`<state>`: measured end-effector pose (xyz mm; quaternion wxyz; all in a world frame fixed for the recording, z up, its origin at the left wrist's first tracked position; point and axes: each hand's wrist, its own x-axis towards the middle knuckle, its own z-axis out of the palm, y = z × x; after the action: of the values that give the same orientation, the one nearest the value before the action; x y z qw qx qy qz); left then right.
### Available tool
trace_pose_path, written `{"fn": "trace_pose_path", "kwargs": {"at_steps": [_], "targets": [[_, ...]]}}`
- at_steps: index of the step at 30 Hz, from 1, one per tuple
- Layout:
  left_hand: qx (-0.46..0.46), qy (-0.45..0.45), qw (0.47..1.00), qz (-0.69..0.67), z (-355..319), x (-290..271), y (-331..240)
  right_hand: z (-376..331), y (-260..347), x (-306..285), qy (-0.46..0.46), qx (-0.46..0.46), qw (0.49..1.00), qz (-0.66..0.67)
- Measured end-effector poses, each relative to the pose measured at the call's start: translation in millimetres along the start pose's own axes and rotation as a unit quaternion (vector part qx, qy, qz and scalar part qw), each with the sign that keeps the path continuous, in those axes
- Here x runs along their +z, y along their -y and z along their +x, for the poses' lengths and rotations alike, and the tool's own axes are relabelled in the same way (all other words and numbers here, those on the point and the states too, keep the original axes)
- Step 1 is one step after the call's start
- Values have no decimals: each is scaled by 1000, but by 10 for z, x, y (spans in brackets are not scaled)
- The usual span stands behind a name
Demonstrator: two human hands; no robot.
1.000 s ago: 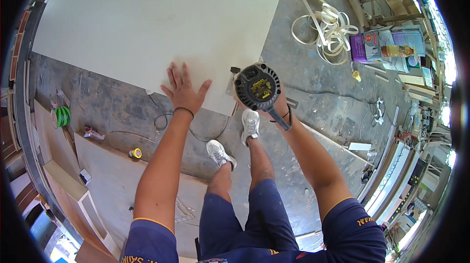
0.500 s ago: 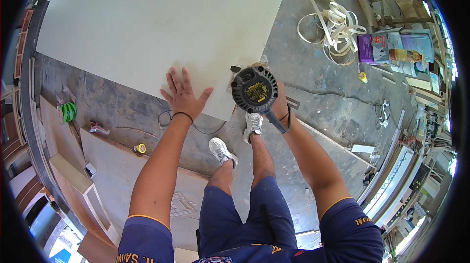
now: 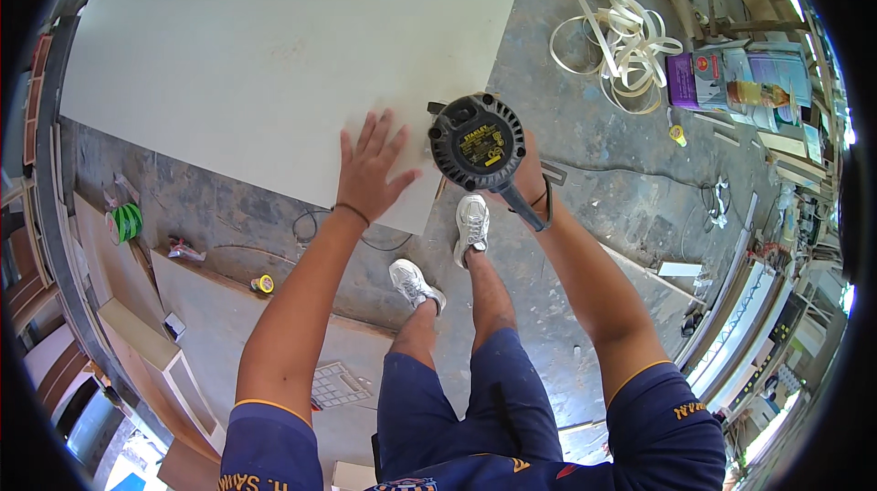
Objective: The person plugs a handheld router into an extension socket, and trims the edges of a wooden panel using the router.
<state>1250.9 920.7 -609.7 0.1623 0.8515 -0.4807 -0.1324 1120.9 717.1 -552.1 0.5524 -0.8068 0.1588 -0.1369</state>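
Note:
A large pale board (image 3: 265,62) lies on the concrete floor in front of me. My left hand (image 3: 370,171) rests flat on its near corner with the fingers spread. My right hand (image 3: 525,176) grips a black power tool (image 3: 477,146) with a round motor housing, held at the board's right edge. The tool's working end is hidden under its body. My two white shoes (image 3: 470,226) stand just below the board's corner.
A tangle of pale edging strip (image 3: 621,39) lies at the upper right beside stacked boxes (image 3: 740,80). A yellow tape measure (image 3: 263,284) and a cable (image 3: 311,231) lie at the left. Wood panels (image 3: 146,345) sit at the lower left.
The board and both hands sit higher and closer in view now. My left hand stays flat on the corner and the tool stays at the edge.

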Motion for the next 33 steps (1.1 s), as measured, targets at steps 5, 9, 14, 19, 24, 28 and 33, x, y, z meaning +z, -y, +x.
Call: {"fn": "trace_pose_path", "kwargs": {"at_steps": [5, 9, 14, 19, 24, 28, 33], "targets": [[51, 6, 998, 31, 434, -17, 2, 102, -9, -120, -8, -11, 1000, 21], [23, -69, 997, 18, 513, 48, 49, 191, -70, -137, -13, -21, 999, 28], [14, -85, 995, 46, 521, 90, 31, 261, -115, -218, -4, -45, 999, 17], [11, -85, 995, 54, 516, 58, 25, 359, -120, -249, -9, -3, 999, 32], [10, -75, 996, 44, 513, 50, 20, 454, -152, -300, -19, -12, 999, 41], [8, -73, 996, 46, 501, 44, 30, 552, -123, -391, -7, -11, 999, 42], [11, -64, 997, 39, 504, 54, 12, 643, -229, -420, -12, 5, 997, 76]]}}
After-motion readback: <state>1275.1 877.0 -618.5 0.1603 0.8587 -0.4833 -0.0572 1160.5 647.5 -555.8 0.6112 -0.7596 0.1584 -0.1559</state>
